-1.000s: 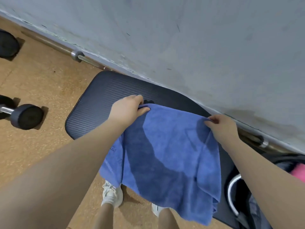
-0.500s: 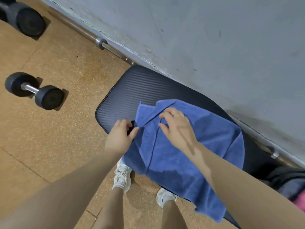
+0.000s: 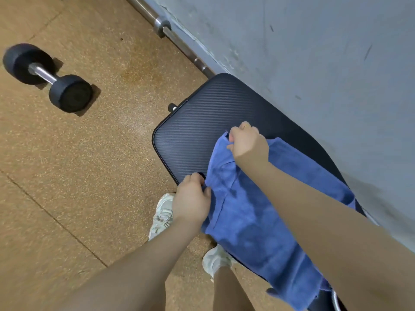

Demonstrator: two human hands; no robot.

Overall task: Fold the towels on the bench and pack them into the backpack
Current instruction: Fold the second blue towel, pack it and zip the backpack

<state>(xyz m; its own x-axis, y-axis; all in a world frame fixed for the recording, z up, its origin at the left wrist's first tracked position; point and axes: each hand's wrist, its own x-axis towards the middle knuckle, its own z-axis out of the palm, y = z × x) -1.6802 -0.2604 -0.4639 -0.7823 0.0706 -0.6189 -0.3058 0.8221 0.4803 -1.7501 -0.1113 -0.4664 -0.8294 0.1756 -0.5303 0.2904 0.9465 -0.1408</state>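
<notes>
While she bends over the bench: both hands work one blue towel, seen from above past her forearms.
Towel: the blue towel (image 3: pixel 258 221) lies across the near half of the bench, doubled over itself, with a fold line running down its left part; its lower end hangs past the near edge toward the floor.
Bench: the bench (image 3: pixel 197 122) is a black ribbed pad set close along the grey wall (image 3: pixel 314 52); its left end is bare.
Left hand: the left hand (image 3: pixel 190 198) sits at the near edge of the bench, fingers curled, the grip closed on the towel's left edge.
Right hand: the right hand (image 3: pixel 248 142) is farther up the pad, knuckles up, the grip pinching the towel's upper left corner; the cloth bunches just under the fingers.
Hands to each other: apart, the right one nearer the wall, the left one nearer her feet, the towel's left edge running between them.
Feet: two white shoes (image 3: pixel 162 216) stand on the floor just beside and partly under the bench edge.
Floor: speckled tan floor (image 3: pixel 78 176) with seams.
Dumbbell: a black dumbbell (image 3: pixel 48 77) with a metal handle lies well left of the bench.
Barbell: a steel bar (image 3: pixel 177 41) lies along the foot of the wall, its end reaching behind the bench.
Backpack: I cannot make it out from here.
</notes>
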